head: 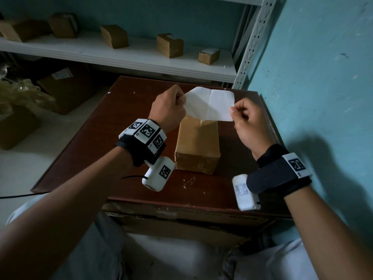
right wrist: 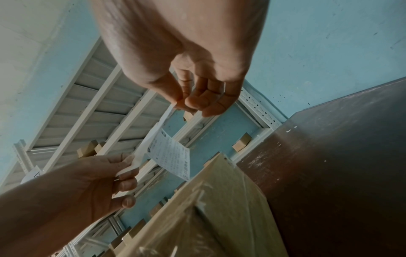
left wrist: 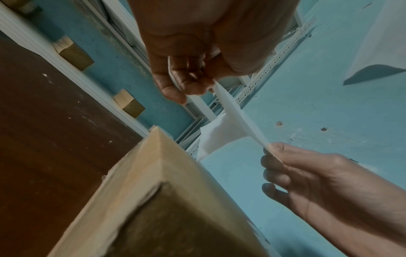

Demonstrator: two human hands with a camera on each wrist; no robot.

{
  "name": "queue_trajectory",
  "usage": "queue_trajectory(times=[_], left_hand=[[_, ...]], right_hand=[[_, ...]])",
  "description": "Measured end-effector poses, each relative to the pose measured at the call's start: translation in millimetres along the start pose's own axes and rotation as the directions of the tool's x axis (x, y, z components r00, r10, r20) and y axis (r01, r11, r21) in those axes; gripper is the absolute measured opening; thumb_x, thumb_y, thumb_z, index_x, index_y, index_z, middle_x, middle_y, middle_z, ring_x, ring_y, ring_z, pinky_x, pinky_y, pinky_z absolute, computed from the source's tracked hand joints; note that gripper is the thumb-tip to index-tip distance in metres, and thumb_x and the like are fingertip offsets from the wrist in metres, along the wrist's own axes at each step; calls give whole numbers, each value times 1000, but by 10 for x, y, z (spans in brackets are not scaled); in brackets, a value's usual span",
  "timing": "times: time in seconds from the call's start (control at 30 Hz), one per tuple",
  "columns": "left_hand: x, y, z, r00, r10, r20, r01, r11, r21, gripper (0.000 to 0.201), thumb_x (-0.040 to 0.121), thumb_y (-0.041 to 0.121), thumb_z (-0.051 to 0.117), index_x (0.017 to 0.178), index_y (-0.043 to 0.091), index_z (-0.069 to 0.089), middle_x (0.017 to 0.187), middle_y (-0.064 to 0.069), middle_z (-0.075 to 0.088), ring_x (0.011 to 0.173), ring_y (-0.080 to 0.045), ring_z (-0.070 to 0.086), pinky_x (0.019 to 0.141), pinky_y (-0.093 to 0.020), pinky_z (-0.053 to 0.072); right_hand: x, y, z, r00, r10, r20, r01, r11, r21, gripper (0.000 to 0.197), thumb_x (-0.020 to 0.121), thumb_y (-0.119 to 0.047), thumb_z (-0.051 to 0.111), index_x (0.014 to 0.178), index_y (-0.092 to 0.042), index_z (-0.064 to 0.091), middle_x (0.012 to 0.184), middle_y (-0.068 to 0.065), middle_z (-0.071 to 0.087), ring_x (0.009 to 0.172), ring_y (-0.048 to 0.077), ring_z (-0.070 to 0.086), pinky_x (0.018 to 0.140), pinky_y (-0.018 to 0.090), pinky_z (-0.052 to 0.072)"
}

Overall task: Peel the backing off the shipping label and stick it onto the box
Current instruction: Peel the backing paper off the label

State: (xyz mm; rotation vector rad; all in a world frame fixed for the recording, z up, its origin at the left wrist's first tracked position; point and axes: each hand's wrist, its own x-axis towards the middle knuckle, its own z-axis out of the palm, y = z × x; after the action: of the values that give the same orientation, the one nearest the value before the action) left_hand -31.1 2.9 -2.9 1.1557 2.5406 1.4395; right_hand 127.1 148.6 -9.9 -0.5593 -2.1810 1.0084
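Observation:
A brown cardboard box (head: 197,144) stands on the dark red-brown table (head: 121,122), its top taped shut. Just above its far end I hold the white shipping label (head: 221,104), partly split from its thinner, translucent backing sheet (head: 194,104). My left hand (head: 180,96) pinches the backing's left corner. My right hand (head: 233,111) pinches the label's right edge. The right wrist view shows the printed side of the label (right wrist: 171,154) hanging toward the box (right wrist: 219,200), between my right hand (right wrist: 180,104) and left hand (right wrist: 129,161).
A white shelf (head: 121,55) behind the table carries several small cardboard boxes. A teal wall (head: 312,77) runs close along the table's right side. Larger cartons (head: 64,89) and crumpled plastic sit on the floor at the left.

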Motion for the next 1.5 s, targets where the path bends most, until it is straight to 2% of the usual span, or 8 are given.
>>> queue_trajectory(times=[0.33,0.53,0.63,0.8,0.97,1.13,1.5], left_hand=[[11,-13,2,1000,13,-9,-13,1000,-2,11,94,10,44,91,16,53,93,1,55,80,-22,60,72,-40,55],[16,-34,4,1000,21,-15,-21,1000,6,12,94,9,44,92,15,53,88,5,52,78,-19,57,68,-33,51],[22,-43,-4,1000,26,-15,-26,1000,6,11,94,10,44,93,14,54,89,4,52,77,-17,56,70,-36,52],[22,-48,-20,1000,25,-14,-25,1000,2,11,94,10,44,91,15,53,96,-3,57,78,-21,59,68,-38,52],[22,-41,-21,1000,11,-17,-11,1000,0,10,94,9,45,93,14,54,93,1,54,81,-22,60,67,-35,53],[20,-34,-37,1000,5,-11,-5,1000,-4,11,93,9,44,94,13,55,93,0,55,80,-24,61,73,-45,56],[16,-34,-44,1000,6,-15,-6,1000,-8,12,93,9,44,90,17,53,92,1,55,79,-25,60,72,-44,55]], right_hand=[[12,7,-8,1000,6,-4,-6,1000,-1,11,98,-23,52,95,-13,56,79,-5,56,75,14,56,70,33,49],[6,-6,-17,1000,4,-9,-4,1000,-12,12,98,-23,53,95,-12,57,80,-5,56,76,13,56,71,34,50],[0,-12,-19,1000,5,-11,-6,1000,-15,13,98,-23,53,95,-10,57,79,-5,56,76,14,56,72,37,51],[-1,-20,-23,1000,2,-12,-2,1000,-10,14,98,-22,53,96,-9,57,79,-5,56,74,13,56,71,36,50],[3,-12,-28,1000,4,-8,-4,1000,-14,13,98,-23,53,96,-10,57,78,-5,56,73,13,55,70,34,49],[6,-6,-28,1000,-2,-11,2,1000,-14,10,99,-22,53,94,-13,56,78,-6,55,72,11,55,69,31,48],[-15,-45,-44,1000,18,-11,-19,1000,-11,13,99,-21,52,96,-10,56,78,-3,56,73,14,55,71,36,50]])
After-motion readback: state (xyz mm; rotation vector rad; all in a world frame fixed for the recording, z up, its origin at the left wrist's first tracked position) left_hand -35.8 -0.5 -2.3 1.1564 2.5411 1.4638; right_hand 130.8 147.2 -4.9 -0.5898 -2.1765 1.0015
